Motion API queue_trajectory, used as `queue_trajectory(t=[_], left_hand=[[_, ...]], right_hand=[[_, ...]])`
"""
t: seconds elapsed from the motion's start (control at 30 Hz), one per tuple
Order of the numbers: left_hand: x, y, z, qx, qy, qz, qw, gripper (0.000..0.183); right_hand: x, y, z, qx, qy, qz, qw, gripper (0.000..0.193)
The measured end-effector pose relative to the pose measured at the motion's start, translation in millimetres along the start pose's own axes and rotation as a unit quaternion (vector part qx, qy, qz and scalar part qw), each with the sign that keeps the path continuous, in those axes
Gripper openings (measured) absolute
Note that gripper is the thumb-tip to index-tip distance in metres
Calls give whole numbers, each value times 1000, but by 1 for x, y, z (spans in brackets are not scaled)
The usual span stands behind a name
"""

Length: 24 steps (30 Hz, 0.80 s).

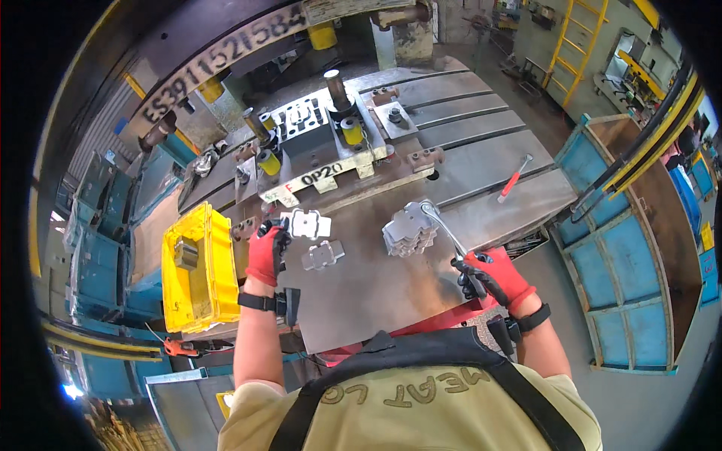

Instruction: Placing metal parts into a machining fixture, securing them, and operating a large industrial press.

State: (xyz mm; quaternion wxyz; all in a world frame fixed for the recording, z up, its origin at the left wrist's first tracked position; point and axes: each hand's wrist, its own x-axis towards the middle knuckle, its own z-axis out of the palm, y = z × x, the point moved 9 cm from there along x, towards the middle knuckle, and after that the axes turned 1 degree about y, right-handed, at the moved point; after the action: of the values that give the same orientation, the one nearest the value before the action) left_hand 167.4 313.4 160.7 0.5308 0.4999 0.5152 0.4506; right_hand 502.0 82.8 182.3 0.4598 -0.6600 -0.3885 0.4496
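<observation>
My left hand (267,249), in a red glove with black fingertips, grips the edge of a flat stamped metal plate (310,224). A similar plate (323,255) lies on the steel table (361,301) just below it. My right hand (492,276), gloved the same way, is closed round a long metal tool (451,233) with a rounded end. That end is at the top of a stack of stamped metal plates (408,231); whether it touches them I cannot tell. Beyond both hands stands a press die (304,131) with upright posts and yellow cylinders.
On the left, a yellow bin (233,270) holds a metal block (186,253). A red-handled tool (513,183) lies on the slotted press bed (489,143). Blue metal crates (613,263) stand to the right. The press ram (218,56) hangs above the die.
</observation>
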Motion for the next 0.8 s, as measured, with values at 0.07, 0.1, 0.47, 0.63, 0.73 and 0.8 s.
queue_trajectory(t=[0.07, 0.1, 0.47, 0.63, 0.73, 0.8], left_hand=[[-17, -9, -8, 61, -11, 31, 998, 6], [-23, -17, -16, 47, 21, 25, 998, 6], [-43, -86, -31, -28, 56, -17, 998, 8], [-52, -64, -31, 352, 146, 20, 924, 34], [-49, -59, -14, 424, 65, -8, 903, 43], [-49, -52, -13, 484, 60, -1, 873, 44]], right_hand=[[-5, 4, 8, 49, -21, 49, 997, 11], [-8, 2, 15, 102, -52, 57, 992, 7], [-39, -20, 48, 116, -91, -3, 989, 24], [-35, -25, 66, 167, -111, 50, 978, 23], [-20, -23, 65, 145, -90, 87, 981, 26], [-7, -38, 79, 169, -170, 54, 969, 25]])
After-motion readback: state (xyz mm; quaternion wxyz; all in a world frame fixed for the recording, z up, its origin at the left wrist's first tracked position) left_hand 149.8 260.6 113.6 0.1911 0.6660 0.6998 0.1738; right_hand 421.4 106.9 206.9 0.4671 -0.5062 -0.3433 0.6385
